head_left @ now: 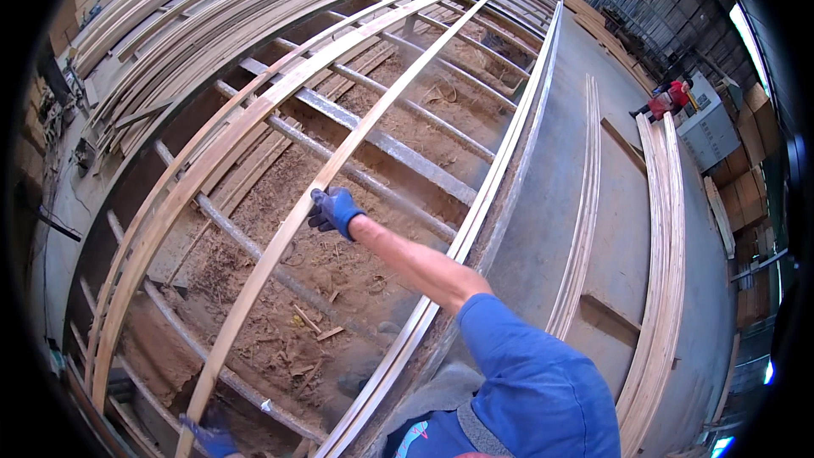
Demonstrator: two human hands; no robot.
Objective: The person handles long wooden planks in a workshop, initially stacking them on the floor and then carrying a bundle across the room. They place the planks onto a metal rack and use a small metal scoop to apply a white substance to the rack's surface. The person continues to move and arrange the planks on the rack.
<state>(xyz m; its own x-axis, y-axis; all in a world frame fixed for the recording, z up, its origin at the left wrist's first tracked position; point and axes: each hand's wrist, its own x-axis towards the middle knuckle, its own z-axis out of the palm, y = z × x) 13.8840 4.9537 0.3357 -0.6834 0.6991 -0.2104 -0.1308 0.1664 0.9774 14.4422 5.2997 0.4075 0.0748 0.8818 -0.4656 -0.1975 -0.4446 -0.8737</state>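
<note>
A long, pale wooden strip (270, 259) runs away from me across the metal rollers of a long frame. My right hand (333, 210), in a blue glove with dark fingers, grips the strip's right edge partway along it, thumb near the top. At the strip's near end is my left hand (210, 438), also gloved; motion smears its fingers and the picture's lower edge cuts it off. Farther left, another long board (182, 182) lies over the rollers. Several thin strips (475, 229) rest side by side along the frame's right rail.
Under the rollers (390, 192) lie sawdust and wood scraps (326, 331). Stacked lumber (246, 13) fills the far left. On the floor to the right are bundles of long strips (666, 254). A person in red (671, 100) is beside a pale cabinet (710, 131) at the far right.
</note>
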